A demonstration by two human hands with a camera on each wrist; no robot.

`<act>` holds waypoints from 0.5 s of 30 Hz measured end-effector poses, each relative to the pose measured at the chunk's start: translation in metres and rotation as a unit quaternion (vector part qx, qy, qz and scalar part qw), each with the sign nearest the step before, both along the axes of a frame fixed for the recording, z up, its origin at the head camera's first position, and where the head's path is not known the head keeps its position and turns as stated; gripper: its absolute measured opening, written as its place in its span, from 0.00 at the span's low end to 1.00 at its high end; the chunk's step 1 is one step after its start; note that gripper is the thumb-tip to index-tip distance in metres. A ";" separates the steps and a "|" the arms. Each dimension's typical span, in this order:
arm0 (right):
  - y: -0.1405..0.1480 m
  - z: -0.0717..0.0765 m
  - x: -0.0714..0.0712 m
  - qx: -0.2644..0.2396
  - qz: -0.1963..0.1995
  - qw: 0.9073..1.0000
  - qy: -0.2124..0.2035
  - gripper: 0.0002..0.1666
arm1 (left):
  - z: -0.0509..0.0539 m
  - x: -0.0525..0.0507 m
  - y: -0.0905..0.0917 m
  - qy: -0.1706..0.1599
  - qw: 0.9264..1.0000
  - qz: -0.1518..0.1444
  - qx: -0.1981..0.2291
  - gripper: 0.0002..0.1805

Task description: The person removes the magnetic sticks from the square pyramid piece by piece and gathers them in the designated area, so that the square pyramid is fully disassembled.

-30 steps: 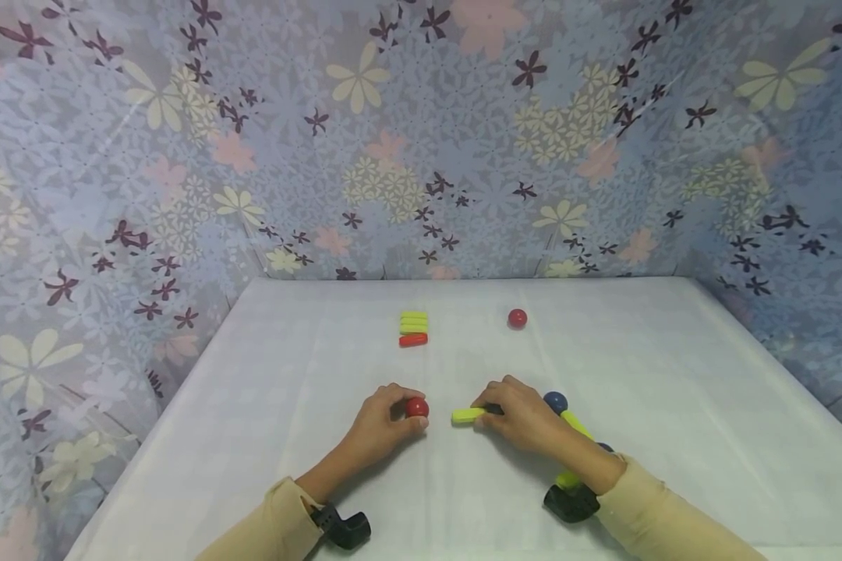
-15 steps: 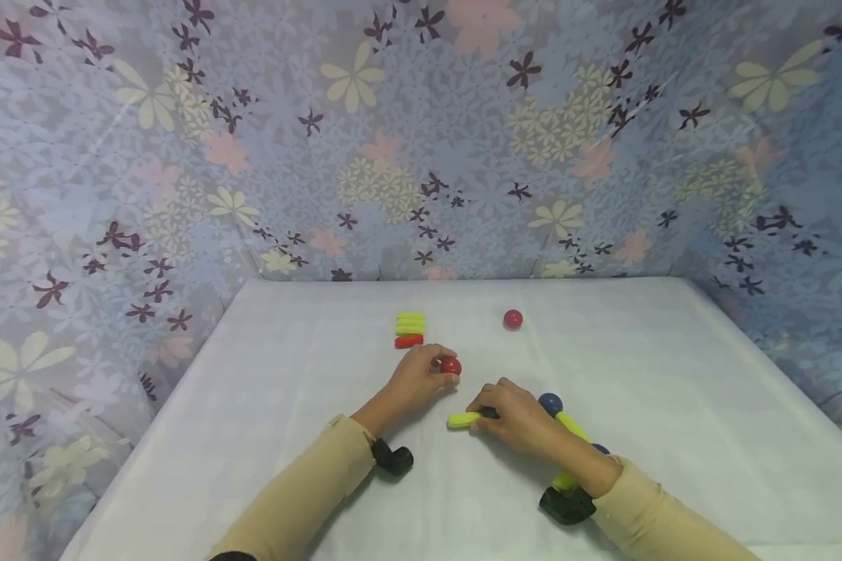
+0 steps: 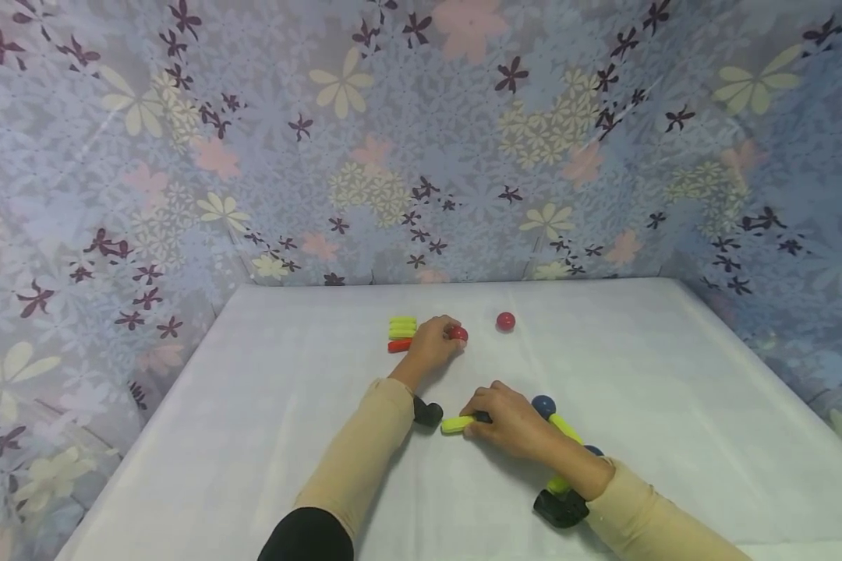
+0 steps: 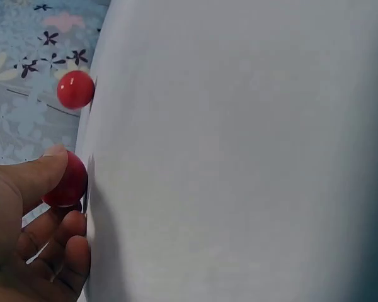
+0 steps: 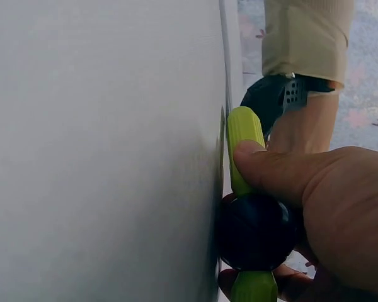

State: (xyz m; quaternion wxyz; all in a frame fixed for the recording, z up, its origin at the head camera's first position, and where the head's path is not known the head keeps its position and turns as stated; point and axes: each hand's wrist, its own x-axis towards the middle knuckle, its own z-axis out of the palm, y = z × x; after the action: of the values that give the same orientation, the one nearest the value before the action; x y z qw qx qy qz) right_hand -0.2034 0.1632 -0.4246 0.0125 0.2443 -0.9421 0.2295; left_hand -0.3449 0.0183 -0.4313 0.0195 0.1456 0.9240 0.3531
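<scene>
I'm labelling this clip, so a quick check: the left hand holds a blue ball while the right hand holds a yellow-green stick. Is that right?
Not quite: the left hand holds a red ball, not a blue one, as the left wrist view shows. The right hand does hold a yellow-green stick.

The left arm (image 3: 358, 460) is stretched far forward; the left hand (image 3: 431, 344) makes a pinch, its thumb (image 4: 38, 175) opposite to the curled fingers (image 4: 77, 255). The right arm (image 3: 642, 506) is less extended, and the right hand (image 3: 511, 422) also pinches.
</scene>
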 end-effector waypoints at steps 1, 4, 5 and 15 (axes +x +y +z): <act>-0.001 0.000 0.000 0.002 -0.001 1.000 0.000 0.11 | 0.000 -0.001 0.000 0.003 1.000 0.000 -0.005 0.20; -0.002 0.000 0.000 0.007 -0.005 1.000 0.001 0.11 | 0.001 -0.003 -0.001 0.006 1.000 -0.003 -0.016 0.20; -0.003 0.000 0.000 0.008 -0.004 1.000 0.001 0.11 | 0.001 -0.004 -0.001 0.006 1.000 -0.003 -0.019 0.21; 0.009 0.010 0.005 0.033 -0.035 0.999 0.007 0.23 | -0.001 -0.004 -0.004 0.018 0.999 -0.010 -0.035 0.22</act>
State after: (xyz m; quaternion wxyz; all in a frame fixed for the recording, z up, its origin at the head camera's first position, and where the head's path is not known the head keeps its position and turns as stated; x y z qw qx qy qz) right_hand -0.1987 0.1718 -0.4148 0.0192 0.2126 -0.9570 0.1964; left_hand -0.3488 0.0139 -0.4323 0.0114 0.1607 0.9343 0.3179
